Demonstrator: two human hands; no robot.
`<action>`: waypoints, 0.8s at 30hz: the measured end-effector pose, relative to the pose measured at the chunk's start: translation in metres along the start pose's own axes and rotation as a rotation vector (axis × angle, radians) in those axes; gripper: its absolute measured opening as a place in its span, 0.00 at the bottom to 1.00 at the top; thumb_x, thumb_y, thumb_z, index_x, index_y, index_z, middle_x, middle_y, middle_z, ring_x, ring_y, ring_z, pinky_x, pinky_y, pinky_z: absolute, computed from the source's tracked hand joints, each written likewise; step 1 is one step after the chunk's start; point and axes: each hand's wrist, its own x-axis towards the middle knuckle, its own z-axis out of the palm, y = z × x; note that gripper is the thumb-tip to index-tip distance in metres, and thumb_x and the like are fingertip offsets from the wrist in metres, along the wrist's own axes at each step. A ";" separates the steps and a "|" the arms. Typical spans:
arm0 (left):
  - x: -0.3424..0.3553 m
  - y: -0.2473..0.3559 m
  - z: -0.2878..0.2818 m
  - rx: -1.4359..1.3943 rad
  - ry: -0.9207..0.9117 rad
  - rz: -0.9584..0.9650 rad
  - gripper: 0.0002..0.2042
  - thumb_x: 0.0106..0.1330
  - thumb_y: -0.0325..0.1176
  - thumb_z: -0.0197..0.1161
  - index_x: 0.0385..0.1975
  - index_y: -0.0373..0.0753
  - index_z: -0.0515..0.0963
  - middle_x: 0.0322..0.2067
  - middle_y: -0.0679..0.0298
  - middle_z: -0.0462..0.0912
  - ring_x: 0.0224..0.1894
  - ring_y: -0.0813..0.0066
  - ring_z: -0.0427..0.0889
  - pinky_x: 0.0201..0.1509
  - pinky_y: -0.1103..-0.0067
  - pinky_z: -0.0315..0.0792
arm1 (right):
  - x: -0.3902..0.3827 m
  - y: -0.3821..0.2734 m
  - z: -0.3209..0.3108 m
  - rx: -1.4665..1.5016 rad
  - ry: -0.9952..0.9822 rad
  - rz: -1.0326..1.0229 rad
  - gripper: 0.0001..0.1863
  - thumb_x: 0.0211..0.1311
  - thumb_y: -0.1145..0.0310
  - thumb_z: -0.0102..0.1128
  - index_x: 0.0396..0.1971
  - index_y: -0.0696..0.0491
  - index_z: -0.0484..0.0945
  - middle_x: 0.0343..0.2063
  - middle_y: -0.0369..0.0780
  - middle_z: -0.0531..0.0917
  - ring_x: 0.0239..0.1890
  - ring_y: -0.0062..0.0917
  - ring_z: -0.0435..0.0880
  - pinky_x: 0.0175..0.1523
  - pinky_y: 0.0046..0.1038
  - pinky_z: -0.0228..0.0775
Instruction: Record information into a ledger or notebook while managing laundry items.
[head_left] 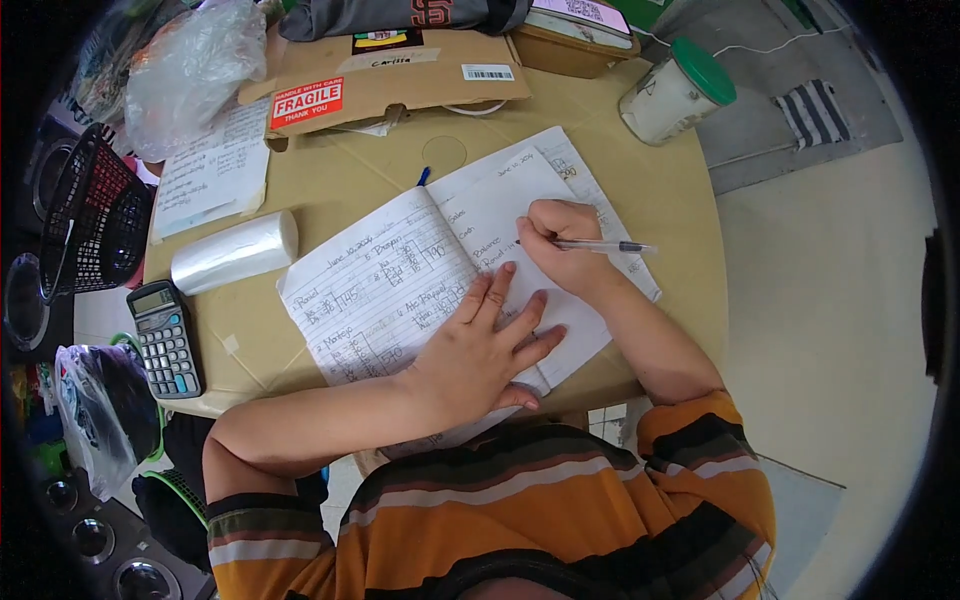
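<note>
An open notebook (385,270) with handwriting on its lined pages lies at a slant on the table before me. My left hand (485,345) rests flat across the lower middle of the notebook, its fingers spread over the fold and onto the right page. On that right page my right hand (565,245) is closed round a clear pen (605,246), whose back end points to the right. The pen's tip is mostly hidden by my fingers, beside a short column of handwritten words. A blue pen cap (424,176) shows at the notebook's top edge.
Left of the notebook are a plastic roll (235,252), a calculator (165,340) and a written sheet (215,165). A cardboard box (400,75) and a green-lidded jar (670,95) stand at the back of the tan table (690,300). A black basket (95,215) is at far left.
</note>
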 end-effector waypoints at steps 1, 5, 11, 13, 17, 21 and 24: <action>0.000 0.000 0.000 0.010 -0.003 0.000 0.39 0.58 0.67 0.54 0.69 0.55 0.63 0.66 0.54 0.62 0.70 0.35 0.53 0.72 0.51 0.52 | 0.000 0.001 0.000 0.022 -0.005 0.003 0.19 0.55 0.82 0.60 0.15 0.56 0.57 0.13 0.35 0.60 0.17 0.19 0.58 0.22 0.28 0.51; -0.001 0.000 -0.001 0.000 -0.005 -0.003 0.39 0.58 0.67 0.54 0.69 0.55 0.62 0.67 0.54 0.62 0.70 0.35 0.53 0.72 0.51 0.52 | 0.002 -0.001 -0.003 0.021 -0.061 -0.003 0.19 0.55 0.83 0.59 0.15 0.56 0.57 0.13 0.36 0.60 0.17 0.19 0.58 0.22 0.28 0.50; 0.000 0.000 -0.001 0.004 -0.011 -0.003 0.39 0.58 0.67 0.54 0.69 0.55 0.62 0.67 0.54 0.61 0.70 0.35 0.53 0.72 0.51 0.52 | 0.000 0.001 -0.002 0.023 -0.014 -0.007 0.19 0.54 0.83 0.59 0.15 0.56 0.56 0.13 0.37 0.60 0.17 0.20 0.58 0.22 0.28 0.50; 0.001 -0.001 -0.002 0.003 -0.013 0.001 0.39 0.58 0.67 0.54 0.69 0.55 0.62 0.67 0.54 0.61 0.70 0.35 0.53 0.72 0.51 0.52 | 0.001 0.001 -0.002 0.021 -0.017 -0.020 0.19 0.54 0.82 0.59 0.15 0.56 0.57 0.13 0.36 0.60 0.17 0.20 0.57 0.22 0.28 0.50; 0.000 -0.001 -0.001 0.008 0.001 0.005 0.39 0.58 0.67 0.54 0.69 0.55 0.62 0.66 0.54 0.62 0.70 0.35 0.53 0.72 0.50 0.52 | 0.001 0.002 -0.004 0.042 -0.034 0.046 0.19 0.55 0.82 0.60 0.15 0.56 0.57 0.13 0.36 0.61 0.17 0.20 0.57 0.22 0.28 0.50; 0.000 0.000 0.000 0.004 0.002 0.006 0.39 0.59 0.66 0.53 0.69 0.55 0.62 0.66 0.54 0.62 0.69 0.35 0.54 0.72 0.50 0.52 | 0.000 0.000 -0.001 0.057 -0.012 0.059 0.19 0.55 0.82 0.60 0.15 0.56 0.58 0.13 0.36 0.61 0.17 0.20 0.57 0.22 0.28 0.50; 0.000 0.000 -0.001 0.006 0.004 0.006 0.39 0.59 0.66 0.53 0.69 0.54 0.62 0.66 0.54 0.62 0.69 0.35 0.54 0.71 0.50 0.53 | 0.001 -0.002 -0.001 0.020 -0.004 0.003 0.19 0.55 0.82 0.60 0.15 0.56 0.58 0.13 0.35 0.60 0.17 0.19 0.57 0.22 0.28 0.50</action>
